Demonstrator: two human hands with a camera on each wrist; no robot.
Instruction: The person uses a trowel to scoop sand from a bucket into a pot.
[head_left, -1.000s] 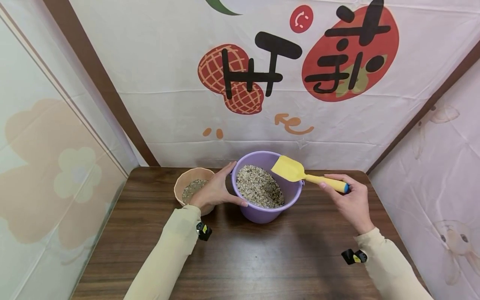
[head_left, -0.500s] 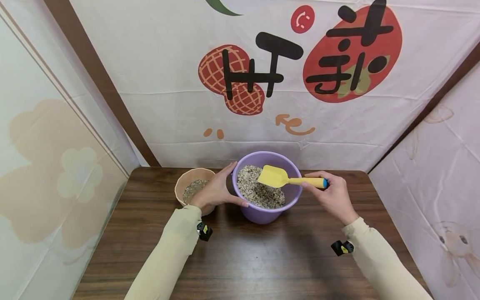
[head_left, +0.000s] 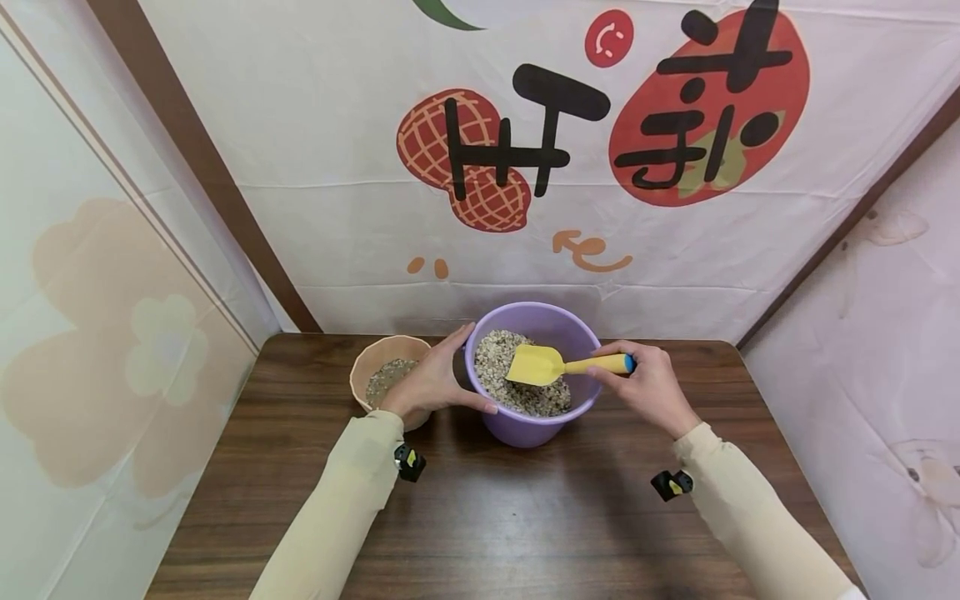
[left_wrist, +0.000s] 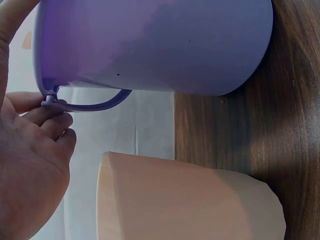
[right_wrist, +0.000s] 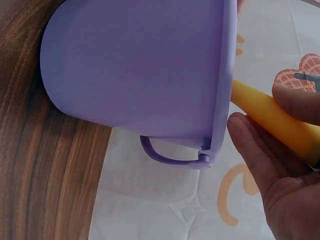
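Note:
A purple bucket [head_left: 525,432] stands on the table, partly filled with pale speckled gravel [head_left: 495,357]. At its left rim, my left hand [head_left: 433,379] grips the bucket, thumb along the near edge. In the left wrist view, the curled fingers of my left hand [left_wrist: 37,145] meet the rim beside the handle joint. My right hand [head_left: 647,385] pinches the handle of a yellow toy shovel [head_left: 536,365] with a blue end. The shovel's blade is over the gravel inside the bucket; whether it touches is unclear. In the right wrist view, the yellow handle [right_wrist: 270,112] crosses the bucket's rim.
Left of the bucket, a peach pot [head_left: 369,364] holds some greyish grains, partly hidden by my left hand and wrist. The brown wooden table [head_left: 510,517] extends toward me. A printed white cloth [head_left: 330,233] hangs right behind, with more cloth at both sides.
My right hand has moved left with the shovel, bringing the blade from the bucket's right rim to over the gravel, slightly lower. The left hand and bucket stay nearly still.

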